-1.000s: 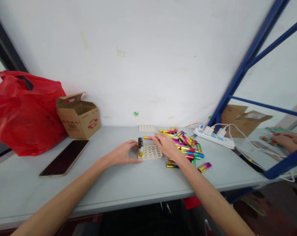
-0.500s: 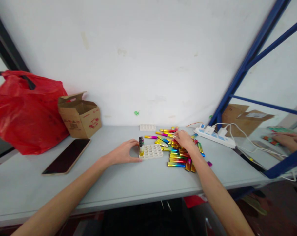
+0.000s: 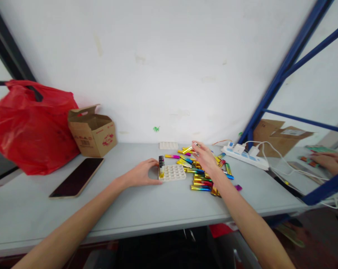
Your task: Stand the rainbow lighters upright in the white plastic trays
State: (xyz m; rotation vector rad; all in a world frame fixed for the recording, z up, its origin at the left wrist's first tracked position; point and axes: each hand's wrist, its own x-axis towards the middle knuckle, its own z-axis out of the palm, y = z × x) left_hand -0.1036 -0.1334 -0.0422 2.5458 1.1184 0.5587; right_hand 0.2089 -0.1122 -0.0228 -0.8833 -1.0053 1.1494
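Observation:
My left hand (image 3: 142, 173) grips the left end of a white tray (image 3: 175, 172) with rows of round holes, thumb at the near corner and fingers at the far one. Along the tray's left edge stands a row of several lighters (image 3: 161, 168), upright, with black tops and yellowish bodies. My right hand (image 3: 205, 157) is closed on a gold, shiny lighter (image 3: 187, 150), pinched between thumb and fingers and held tilted above the pile. Beneath and around this hand lies a loose heap of metallic lighters (image 3: 202, 183) in gold, blue, red and purple.
A second white tray (image 3: 169, 145) lies by the wall. To the left are a phone (image 3: 77, 177), an open cardboard box (image 3: 97, 138) and a red plastic bag (image 3: 34, 130). A power strip (image 3: 246, 155) with cables sits right, by a blue frame (image 3: 269, 89). Another person's hands (image 3: 327, 160) show far right.
My right hand has risen from the pile and moved slightly left, bringing up a gold lighter. My left hand stays at the tray.

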